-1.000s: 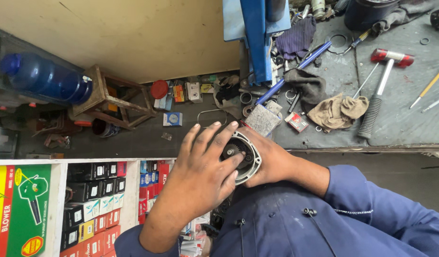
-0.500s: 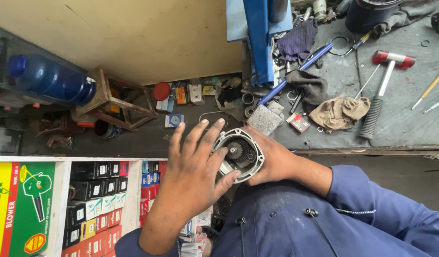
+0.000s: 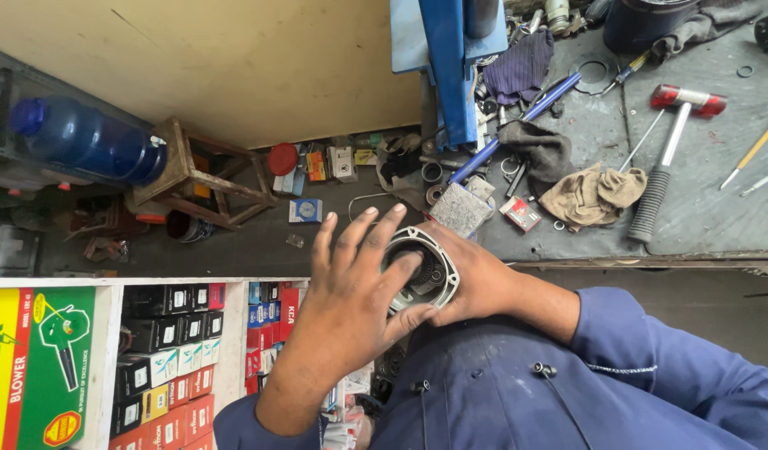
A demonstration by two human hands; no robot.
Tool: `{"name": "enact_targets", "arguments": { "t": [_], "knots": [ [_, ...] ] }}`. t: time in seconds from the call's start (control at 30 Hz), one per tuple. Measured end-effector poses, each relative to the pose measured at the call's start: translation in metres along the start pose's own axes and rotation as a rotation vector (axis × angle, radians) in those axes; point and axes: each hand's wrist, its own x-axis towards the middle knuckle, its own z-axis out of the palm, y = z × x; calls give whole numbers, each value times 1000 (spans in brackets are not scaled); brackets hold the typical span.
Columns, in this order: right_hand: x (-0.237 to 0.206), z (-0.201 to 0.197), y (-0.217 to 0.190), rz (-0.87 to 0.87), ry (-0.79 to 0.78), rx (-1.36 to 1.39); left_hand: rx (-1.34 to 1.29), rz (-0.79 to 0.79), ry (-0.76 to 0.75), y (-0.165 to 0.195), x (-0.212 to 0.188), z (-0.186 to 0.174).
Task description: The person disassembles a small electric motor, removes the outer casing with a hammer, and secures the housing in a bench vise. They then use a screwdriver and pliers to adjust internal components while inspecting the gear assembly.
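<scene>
Above lap, both hands (image 3: 351, 292) cup round metal housing (image 3: 421, 267).

round grey metal motor housing (image 3: 424, 271), open face up, tilted, held above the lap.

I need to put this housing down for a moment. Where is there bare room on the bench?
The bare patch of workbench lies right of the hammer, below the yellow-handled tool. Left of the hammer it is crowded: the tan rag, dark rag, metal block and loose rings.
</scene>
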Motion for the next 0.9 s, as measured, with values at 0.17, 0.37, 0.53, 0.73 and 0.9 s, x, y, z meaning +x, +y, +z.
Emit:
{"name": "enact_targets", "arguments": {
  "t": [0.17,0.37,0.53,0.73,0.9],
  "knots": [
    [1,-2,1,33,-13,20,-33,22,-23,4,-3,-3],
    [4,-8,2,6,-40,50,5,-32,-14,-2,-10,-7],
    [9,-10,5,-32,-62,40,59,-136,33,3,-8,-5],
    [17,-16,6,-104,-99,88,127,-225,226,13,-16,7],
    [20,-19,5,-230,-130,188,-218,-447,522,16,-44,40]
  ]
}}
